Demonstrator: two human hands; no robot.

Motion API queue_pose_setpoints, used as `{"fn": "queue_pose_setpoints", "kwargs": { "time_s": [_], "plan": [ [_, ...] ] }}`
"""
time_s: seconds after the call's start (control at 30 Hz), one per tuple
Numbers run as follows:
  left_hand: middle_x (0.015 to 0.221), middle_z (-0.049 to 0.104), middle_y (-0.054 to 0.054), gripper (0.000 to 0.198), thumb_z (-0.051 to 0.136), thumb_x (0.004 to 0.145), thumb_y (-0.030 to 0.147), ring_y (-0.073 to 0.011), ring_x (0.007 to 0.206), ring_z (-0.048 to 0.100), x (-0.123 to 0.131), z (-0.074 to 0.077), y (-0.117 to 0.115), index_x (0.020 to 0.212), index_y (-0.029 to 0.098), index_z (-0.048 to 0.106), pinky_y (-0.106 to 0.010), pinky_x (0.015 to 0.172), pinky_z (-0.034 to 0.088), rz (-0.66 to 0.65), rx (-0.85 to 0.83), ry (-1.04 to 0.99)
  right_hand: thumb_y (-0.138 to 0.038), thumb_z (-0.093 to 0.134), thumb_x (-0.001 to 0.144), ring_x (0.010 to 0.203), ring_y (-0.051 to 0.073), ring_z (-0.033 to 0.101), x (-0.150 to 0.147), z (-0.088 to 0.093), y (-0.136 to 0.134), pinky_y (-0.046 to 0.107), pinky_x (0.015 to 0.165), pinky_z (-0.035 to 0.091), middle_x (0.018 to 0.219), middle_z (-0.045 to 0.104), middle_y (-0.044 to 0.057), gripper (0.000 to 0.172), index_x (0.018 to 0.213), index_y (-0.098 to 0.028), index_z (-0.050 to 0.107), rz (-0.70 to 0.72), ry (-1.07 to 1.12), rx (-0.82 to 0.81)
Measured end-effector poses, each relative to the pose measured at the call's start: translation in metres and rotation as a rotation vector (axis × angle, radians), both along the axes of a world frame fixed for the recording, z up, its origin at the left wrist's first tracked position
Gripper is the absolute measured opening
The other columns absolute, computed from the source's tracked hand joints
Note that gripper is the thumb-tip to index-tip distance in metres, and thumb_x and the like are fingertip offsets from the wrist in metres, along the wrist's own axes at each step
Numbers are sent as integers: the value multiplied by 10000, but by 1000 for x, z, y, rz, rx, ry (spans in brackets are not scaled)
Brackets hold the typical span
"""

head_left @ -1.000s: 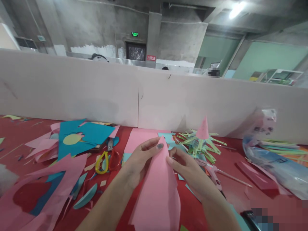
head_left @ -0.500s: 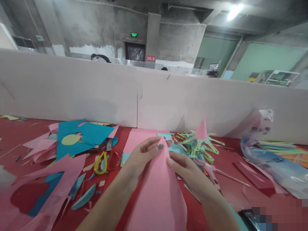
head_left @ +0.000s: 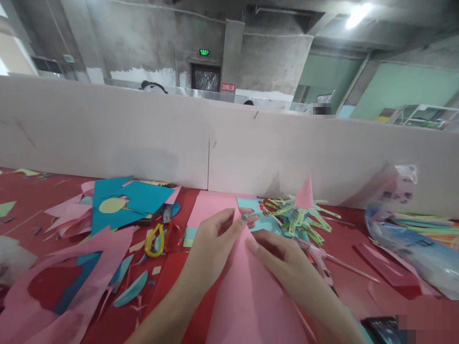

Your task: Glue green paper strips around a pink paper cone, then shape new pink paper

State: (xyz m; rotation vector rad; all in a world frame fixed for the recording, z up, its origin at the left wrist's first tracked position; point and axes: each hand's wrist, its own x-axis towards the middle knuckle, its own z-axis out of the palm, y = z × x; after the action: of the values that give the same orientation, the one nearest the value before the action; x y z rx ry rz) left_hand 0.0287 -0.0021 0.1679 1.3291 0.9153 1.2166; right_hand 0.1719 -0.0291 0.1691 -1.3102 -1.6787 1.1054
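A large sheet of pink paper (head_left: 247, 296) is curled toward a point at its far end. My left hand (head_left: 218, 234) pinches it near the tip, thumb on top. Just below and to the right, my right hand (head_left: 274, 248) has its thumb pressed on the same sheet, its fingers tucked behind the edge. Beyond my right hand stands a papercraft of pale green strips (head_left: 297, 217) topped with a small pink paper cone (head_left: 304, 193). A pink glue gun (head_left: 322, 265) lies beside my right wrist, partly hidden by it.
Scissors (head_left: 159, 239) with yellow and red handles lie left of my hands, near blue paper (head_left: 136, 200) and pink cut-offs (head_left: 107, 267). At right are a plastic bag (head_left: 412, 239), coloured strips (head_left: 423, 222) and a phone (head_left: 382, 329). A white partition (head_left: 143, 134) borders the red table.
My hands have shifted slightly along the pink paper, and the sheet now spreads wider toward me at the lower right. The whole view has moved a little to the left.
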Motion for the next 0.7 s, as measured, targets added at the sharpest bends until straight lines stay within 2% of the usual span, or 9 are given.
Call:
{"fn": "queue_pose_setpoints", "kwargs": {
  "time_s": [0.17, 0.3, 0.4, 0.57, 0.7],
  "plan": [
    [980, 679, -40, 267, 488, 823, 353, -189, 942, 613, 0, -2, 2, 1000, 220, 637, -263, 782, 473, -31, -7, -9, -442, 468, 828, 637, 123, 459, -1, -2, 0, 220, 547, 347, 703, 537, -8, 299, 911, -206, 630, 1, -37, 47],
    [986, 677, -50, 271, 485, 827, 367, -193, 929, 615, 1, -1, 1, 996, 213, 630, -261, 752, 473, -47, 5, -32, -465, 462, 820, 537, 99, 356, -3, 0, -2, 215, 473, 270, 604, 426, -28, 309, 862, -194, 604, -39, -100, 21],
    [959, 683, -62, 285, 490, 819, 396, -201, 904, 622, 2, -1, 0, 962, 197, 637, -270, 740, 476, -35, -4, -77, -455, 459, 820, 545, 98, 340, -4, 2, -5, 210, 467, 263, 609, 408, -29, 292, 856, -194, 586, -46, -132, 8],
    [891, 694, -69, 302, 489, 813, 425, -207, 851, 638, 4, -2, 0, 901, 184, 648, -289, 714, 492, 6, -44, -166, -447, 450, 817, 518, 90, 273, -9, 2, -9, 208, 446, 219, 564, 306, -45, 298, 676, -189, 502, -80, -177, 21],
    [855, 698, -68, 292, 510, 801, 418, -205, 825, 645, 5, -2, -1, 877, 174, 650, -301, 727, 493, 70, -59, -171, -413, 439, 821, 502, 83, 242, -14, 4, -10, 207, 436, 190, 546, 279, -57, 285, 651, -185, 463, -116, -204, 46]
  ]
}}
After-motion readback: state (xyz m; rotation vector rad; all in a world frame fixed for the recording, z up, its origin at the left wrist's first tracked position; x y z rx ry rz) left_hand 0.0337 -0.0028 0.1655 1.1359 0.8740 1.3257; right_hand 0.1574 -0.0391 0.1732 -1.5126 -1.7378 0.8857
